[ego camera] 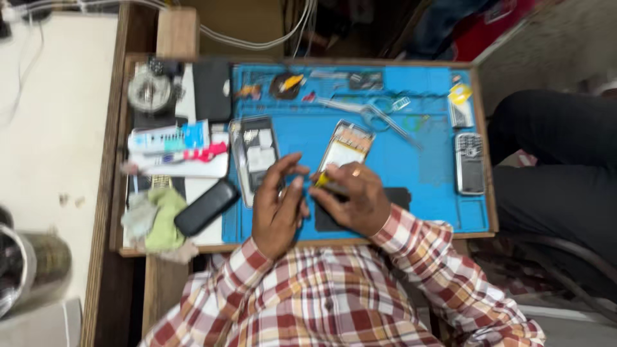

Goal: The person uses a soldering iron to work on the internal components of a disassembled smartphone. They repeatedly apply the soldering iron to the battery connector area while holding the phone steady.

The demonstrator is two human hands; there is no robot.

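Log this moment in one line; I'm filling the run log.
left hand: near small tool | right hand: holds yellow-tipped tool | blue mat | opened phone

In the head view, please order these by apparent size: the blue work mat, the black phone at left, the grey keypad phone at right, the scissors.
1. Blue work mat, by far the largest.
2. Scissors.
3. Black phone and grey keypad phone: they look alike in size, so I cannot rank them.
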